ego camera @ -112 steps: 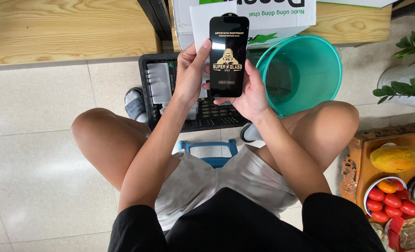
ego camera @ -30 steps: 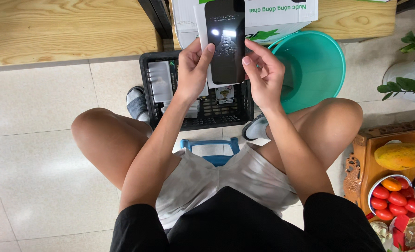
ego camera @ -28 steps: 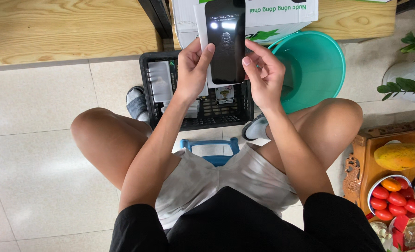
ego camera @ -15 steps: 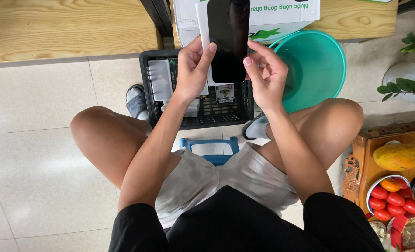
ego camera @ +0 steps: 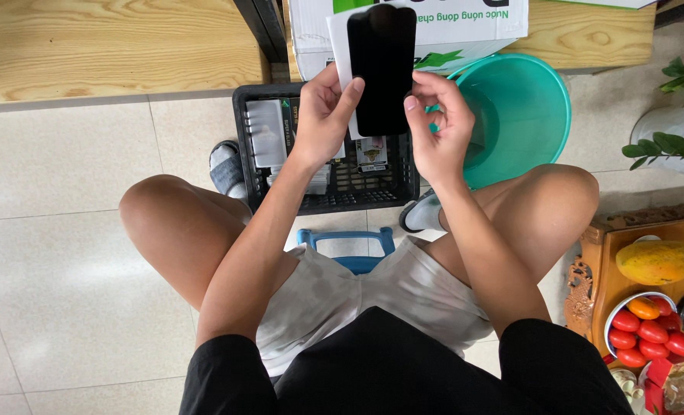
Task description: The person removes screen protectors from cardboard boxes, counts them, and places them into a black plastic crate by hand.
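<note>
Both forearms reach forward from the seated person's lap, elbows bent above bare knees, the hands raised side by side over a black plastic slatted crate [ego camera: 357, 196] on the pale tiled floor.

Behind the hands a white cardboard carton with green printing [ego camera: 465, 27] rests against a light wooden bench [ego camera: 111, 46]. Inside the crate lie several small flat packets, one pale grey [ego camera: 265, 134] and one with a dark picture label [ego camera: 372, 152]. A teal plastic bucket [ego camera: 526, 115] stands just right of the crate.

The left hand [ego camera: 323, 119] is curled, thumb and fingertips pinching the left edge of a glossy black rectangular glass sheet with rounded corners [ego camera: 382, 69], together with a white paper sleeve [ego camera: 340, 38] lying behind it. The right hand [ego camera: 442, 123] is half closed, its thumb and forefinger nipping the sheet's right edge low down, the remaining fingers loosely bent. The sheet stands upright between the two hands, above the crate and in front of the carton.
</note>
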